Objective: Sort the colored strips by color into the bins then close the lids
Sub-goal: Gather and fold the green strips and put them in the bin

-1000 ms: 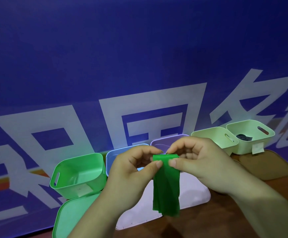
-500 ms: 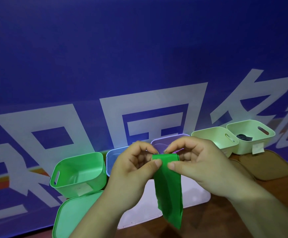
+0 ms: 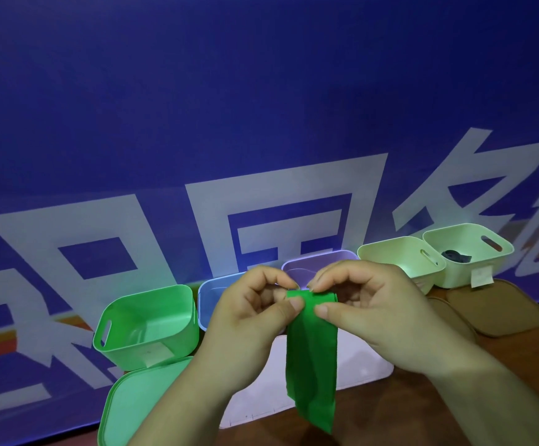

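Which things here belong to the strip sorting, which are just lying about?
Job: green strip, pinched by left hand and right hand; green bin; green lid; blue bin; purple bin; pale bin; end pale bin; brown lids.
Idle: blue banner; table.

Prob. staged demo or event spot, not a home: huge blue banner [image 3: 261,91] w/ big white characters right behind brown wood table [image 3: 400,413]. Small plastic bins [image 3: 147,323] lined up along banner, lids [image 3: 133,403] laid flat in front. Dim bluish light.
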A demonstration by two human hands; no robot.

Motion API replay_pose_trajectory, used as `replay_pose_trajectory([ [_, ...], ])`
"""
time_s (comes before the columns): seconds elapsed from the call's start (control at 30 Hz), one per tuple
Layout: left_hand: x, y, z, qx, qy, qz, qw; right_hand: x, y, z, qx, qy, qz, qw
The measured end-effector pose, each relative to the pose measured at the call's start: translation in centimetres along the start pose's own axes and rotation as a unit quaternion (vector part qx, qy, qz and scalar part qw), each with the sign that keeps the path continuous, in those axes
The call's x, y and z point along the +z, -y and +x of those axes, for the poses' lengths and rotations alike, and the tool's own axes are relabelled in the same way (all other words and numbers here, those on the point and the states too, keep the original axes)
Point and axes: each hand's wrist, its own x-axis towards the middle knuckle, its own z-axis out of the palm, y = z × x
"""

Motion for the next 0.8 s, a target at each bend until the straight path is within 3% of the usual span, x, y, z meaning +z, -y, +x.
replay_pose_trajectory([
  [0.43, 0.2, 0.3, -0.5, 0.024, -0.019, 0.045, 0.999, 0.0, -0.3, -0.4, 0.037, 0.012, 0.002, 0.999],
  [0.8, 0.1, 0.9, -1.2, 0.051, -0.033, 0.079, 0.995, 0.8, 0.4, -1.1, 0.054, -0.049, 0.0, 0.997],
])
